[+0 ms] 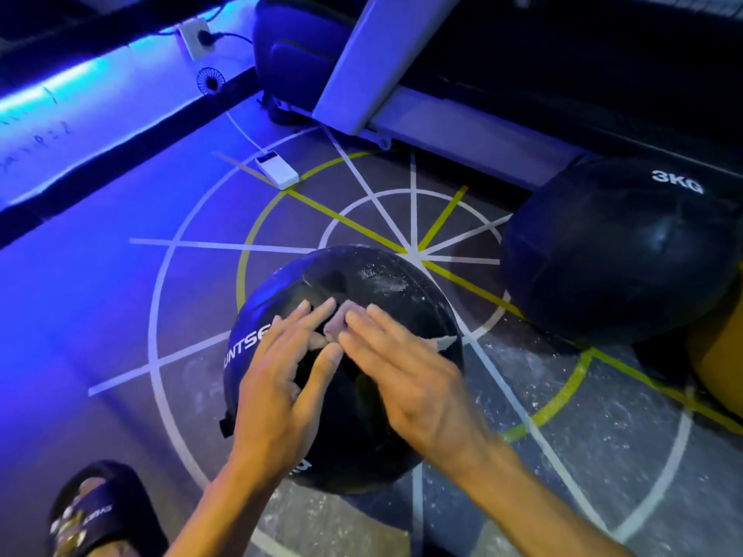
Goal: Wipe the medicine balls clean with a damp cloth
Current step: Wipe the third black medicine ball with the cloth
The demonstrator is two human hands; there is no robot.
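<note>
**Both hands flat on the near medicine ball, cloth barely showing**

The near medicine ball [354,299] sits on the marked gym floor [120,275] directly under both hands. The left hand [281,379] lies on the ball's upper left face, its grip wide: fingers straight and spread, holding nothing. The right hand [406,371] lies just beside it on the upper right face, fingers likewise straight and pressing down, a wide grip too. Between the two sets of fingertips a small pale bunch shows, and a pale corner [444,341] peeks out just past the right hand's outer edge; this looks like the cloth, pressed under the palm, though motion blur keeps it from being certain.

Just beyond the fingertips, the ball's top carries a whitish dusty smear [382,279]. A second medicine ball [615,251], marked 3KG, rests well off to the right of the right hand, apart from the first.

By my reading the step in hand is wiping the first ball, with the left hand steadying it. The next move likely calls for pushing the cloth forward over that smear while the left hand stops the ball rolling, then turning the ball to reach its underside. The 3KG ball looks untouched.
</note>
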